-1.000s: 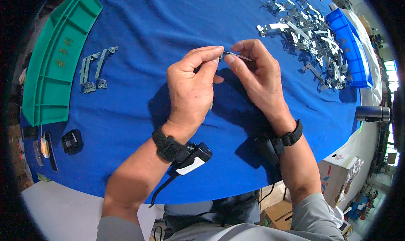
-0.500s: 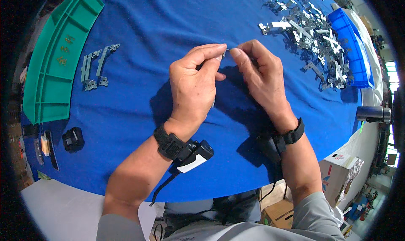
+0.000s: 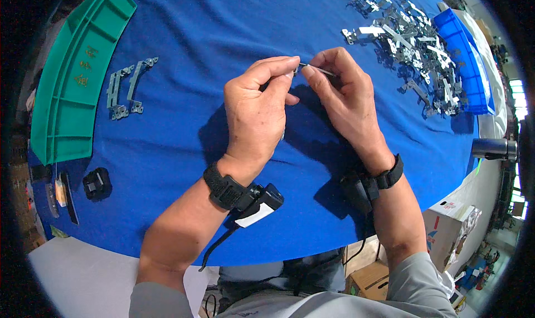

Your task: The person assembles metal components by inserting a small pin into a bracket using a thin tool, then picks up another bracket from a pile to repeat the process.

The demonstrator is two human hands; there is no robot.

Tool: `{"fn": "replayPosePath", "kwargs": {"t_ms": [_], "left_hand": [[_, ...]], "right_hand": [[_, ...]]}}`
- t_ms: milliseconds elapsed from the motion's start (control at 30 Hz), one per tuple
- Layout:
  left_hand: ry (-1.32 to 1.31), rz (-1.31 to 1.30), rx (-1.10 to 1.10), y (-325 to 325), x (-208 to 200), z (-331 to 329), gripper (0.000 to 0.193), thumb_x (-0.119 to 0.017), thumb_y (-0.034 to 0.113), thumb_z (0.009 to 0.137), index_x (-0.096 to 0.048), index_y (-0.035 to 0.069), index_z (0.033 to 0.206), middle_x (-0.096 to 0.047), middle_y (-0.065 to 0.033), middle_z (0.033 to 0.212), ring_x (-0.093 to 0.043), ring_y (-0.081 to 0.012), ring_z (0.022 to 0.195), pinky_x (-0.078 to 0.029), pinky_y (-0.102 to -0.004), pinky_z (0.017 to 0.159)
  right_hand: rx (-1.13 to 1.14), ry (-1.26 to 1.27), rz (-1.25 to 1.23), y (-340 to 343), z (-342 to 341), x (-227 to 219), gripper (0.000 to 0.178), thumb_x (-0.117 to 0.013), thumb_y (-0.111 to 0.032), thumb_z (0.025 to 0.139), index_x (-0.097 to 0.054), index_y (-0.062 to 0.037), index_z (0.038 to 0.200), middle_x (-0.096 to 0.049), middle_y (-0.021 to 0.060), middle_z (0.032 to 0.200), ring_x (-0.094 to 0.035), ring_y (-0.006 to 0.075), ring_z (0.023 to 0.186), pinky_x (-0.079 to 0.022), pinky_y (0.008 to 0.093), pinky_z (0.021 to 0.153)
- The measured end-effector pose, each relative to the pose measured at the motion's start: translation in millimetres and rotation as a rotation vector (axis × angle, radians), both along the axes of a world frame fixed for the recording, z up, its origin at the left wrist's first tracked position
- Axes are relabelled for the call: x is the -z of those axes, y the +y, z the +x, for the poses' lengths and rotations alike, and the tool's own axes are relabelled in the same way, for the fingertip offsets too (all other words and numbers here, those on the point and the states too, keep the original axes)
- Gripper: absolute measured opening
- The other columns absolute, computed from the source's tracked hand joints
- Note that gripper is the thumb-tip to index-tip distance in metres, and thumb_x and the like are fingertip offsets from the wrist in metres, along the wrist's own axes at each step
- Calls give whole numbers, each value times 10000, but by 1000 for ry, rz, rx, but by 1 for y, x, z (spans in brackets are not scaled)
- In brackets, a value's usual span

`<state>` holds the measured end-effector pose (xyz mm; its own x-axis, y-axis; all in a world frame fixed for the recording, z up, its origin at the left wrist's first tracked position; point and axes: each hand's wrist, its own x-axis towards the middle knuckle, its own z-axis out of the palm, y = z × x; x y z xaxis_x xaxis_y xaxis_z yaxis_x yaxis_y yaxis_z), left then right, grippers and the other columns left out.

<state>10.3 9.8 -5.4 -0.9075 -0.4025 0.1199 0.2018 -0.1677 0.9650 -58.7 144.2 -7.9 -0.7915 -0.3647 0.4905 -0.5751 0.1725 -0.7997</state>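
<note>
Both hands meet above the middle of the blue cloth-covered table (image 3: 184, 28), fingers curled in and pinching a thin, dark grey metal strip (image 3: 317, 69) between them. The left hand (image 3: 259, 109) closes its thumb and forefinger on the strip's left end, the remaining fingers folded loosely toward the palm; the right hand (image 3: 345, 98) grips the other end with its fingertips, so only a short length of the strip shows in the gap between the two — the rest is hidden by the fingers. The strip is held up off the cloth, near the far side of the hands. Each wrist wears a black strap, and the left strap carries a small black device with a white label (image 3: 253, 201) and a dangling cord. To the left lies a long green plastic tray (image 3: 72, 84) with divided compartments, and just beside it on the cloth sit two assembled grey metal brackets (image 3: 127, 87). To the upper right is a loose heap of shiny metal parts (image 3: 412, 39) — it spreads up against a blue plastic bin (image 3: 465, 62). A small black box (image 3: 96, 183) rests near the table's left edge.
</note>
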Motion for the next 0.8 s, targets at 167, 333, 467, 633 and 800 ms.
{"fn": "replayPosePath", "kwargs": {"t_ms": [167,333,467,633,800], "left_hand": [[2,8,-3,-1,1,0,196,-598,-18,927,-723,-3,1077,-708,-107,1073,-666,-129,886,-581,-256,644],[6,4,6,-1,2,0,196,-599,-17,927,-722,-4,1079,-709,-103,1071,-667,-129,887,-580,-256,645],[-12,-5,-2,-1,0,0,198,-598,-17,926,-720,-6,1082,-709,-104,1070,-668,-130,886,-580,-255,645],[-10,5,1,0,0,0,203,-595,-21,925,-719,-6,1086,-706,-102,1078,-663,-127,894,-580,-253,652],[-22,17,1,0,-1,1,198,-597,-15,930,-719,-4,1086,-705,-98,1078,-661,-126,891,-580,-253,650]], "right_hand": [[15,-161,289,6,1,-10,186,-680,-181,929,-608,-13,964,-616,87,673,-554,137,559,-431,301,515],[-5,-83,95,2,2,-5,188,-677,-185,932,-611,-10,942,-605,82,654,-532,130,546,-422,298,508],[19,-177,288,6,1,-11,191,-684,-187,928,-614,-9,938,-612,85,663,-543,121,558,-428,295,515],[-9,-47,87,2,0,-3,199,-692,-192,922,-616,-8,931,-630,93,677,-555,122,559,-431,294,509],[-8,-188,326,5,0,-8,216,-708,-192,910,-611,-3,949,-657,104,713,-584,122,580,-446,283,516]]}}
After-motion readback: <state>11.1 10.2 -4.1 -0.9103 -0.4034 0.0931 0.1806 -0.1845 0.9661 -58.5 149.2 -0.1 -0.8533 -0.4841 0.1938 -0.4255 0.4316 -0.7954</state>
